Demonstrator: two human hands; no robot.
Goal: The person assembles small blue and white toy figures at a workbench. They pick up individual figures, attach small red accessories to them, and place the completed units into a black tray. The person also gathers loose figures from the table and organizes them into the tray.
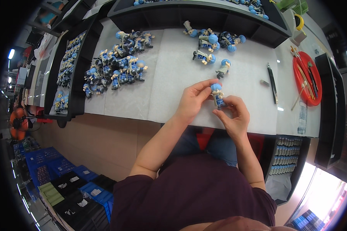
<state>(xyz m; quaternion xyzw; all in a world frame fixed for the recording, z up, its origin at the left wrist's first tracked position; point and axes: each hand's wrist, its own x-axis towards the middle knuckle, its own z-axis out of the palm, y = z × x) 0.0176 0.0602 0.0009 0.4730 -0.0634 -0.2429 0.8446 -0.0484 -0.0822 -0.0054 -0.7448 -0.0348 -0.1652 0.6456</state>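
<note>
Between my two hands, above the table's front edge, is a small toy figurine point(217, 94) with light blue hair and a blue outfit, held upright. My left hand point(193, 99) pinches it near the head and side. The fingers of my right hand point(236, 114) close on its lower part from the other side. Just beyond lies a similar figurine point(223, 68) with a pale back. Farther off, a small group of blue-haired figurines point(209, 40) lies loosely on the white sheet point(169, 77). A larger pile of figurines point(121, 63) spreads to the left.
A black tray point(196, 17) of figurines stands along the back, another black tray point(76, 73) at left. To the right lie a craft knife point(272, 82), a small eraser-like block point(264, 82) and a red dish point(301, 82) with brushes. A tray of figurine rows point(286, 156) sits lower right.
</note>
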